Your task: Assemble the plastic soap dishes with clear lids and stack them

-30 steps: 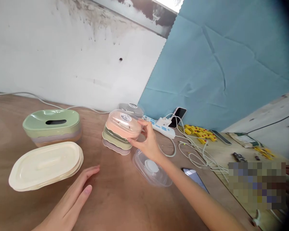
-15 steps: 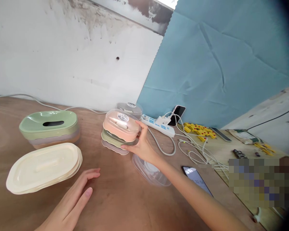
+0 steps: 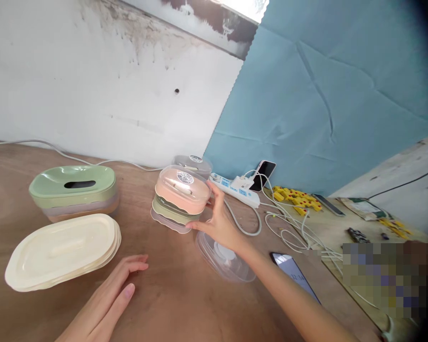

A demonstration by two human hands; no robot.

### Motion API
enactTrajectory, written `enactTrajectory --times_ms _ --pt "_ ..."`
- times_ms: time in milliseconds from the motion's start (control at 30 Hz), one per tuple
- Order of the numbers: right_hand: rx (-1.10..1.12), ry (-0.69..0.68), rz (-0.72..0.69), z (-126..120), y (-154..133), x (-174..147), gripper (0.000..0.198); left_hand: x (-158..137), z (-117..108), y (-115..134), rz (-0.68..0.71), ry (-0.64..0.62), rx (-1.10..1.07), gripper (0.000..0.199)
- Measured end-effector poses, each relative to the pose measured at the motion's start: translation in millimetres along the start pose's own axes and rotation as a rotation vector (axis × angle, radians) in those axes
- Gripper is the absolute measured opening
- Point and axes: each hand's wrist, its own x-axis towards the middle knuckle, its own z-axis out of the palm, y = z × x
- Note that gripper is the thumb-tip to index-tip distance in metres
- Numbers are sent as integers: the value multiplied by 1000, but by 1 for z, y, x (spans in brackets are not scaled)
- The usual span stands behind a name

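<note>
An oval pink box (image 3: 180, 195) with a clear cover and a round printed sticker tops a small stack. Under it lie a green one (image 3: 167, 209) and a greyish one (image 3: 169, 223) with wavy rims. My right hand (image 3: 219, 218) is curled round the right end of the stack, fingers at the pink box and thumb low at the front by the green one. My left hand (image 3: 117, 285) rests over the table with fingers extended, holding nothing. Cream oval plates (image 3: 62, 249) lie piled beside it. Behind them stand nested slotted covers, a green one (image 3: 57, 183) on top.
Another clear-covered box (image 3: 196, 164) stands behind the stack by the wall. Clear lids (image 3: 231, 263) lie under my right forearm. A power strip (image 3: 235, 191), white cables (image 3: 288, 235), a phone (image 3: 294, 273) and yellow pieces (image 3: 299, 198) occupy the right side.
The view has shifted slightly. My right thumb has slid a little to the right along the stack's front. My left hand has hardly moved.
</note>
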Motion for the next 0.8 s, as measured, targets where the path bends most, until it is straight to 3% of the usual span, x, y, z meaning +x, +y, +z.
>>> enactTrajectory --times_ms 67,167,333,500,633,800 --pt "-18 52 -16 -10 -4 -6 105 0 -1 2 9 7 13 37" --pt "-130 98 1 -36 -16 -23 84 2 -2 8 23 23 57 36" --pt "-425 -146 217 -71 -34 -78 53 6 -3 19 193 -13 241 30" --pt "-481 -162 288 -65 -26 -127 68 13 -2 23 477 -89 508 33" --pt "-375 -79 360 -60 -13 -140 59 12 2 11 493 -98 529 40" --pt "-315 -9 319 -62 -7 -144 54 2 14 -20 425 -135 522 48"
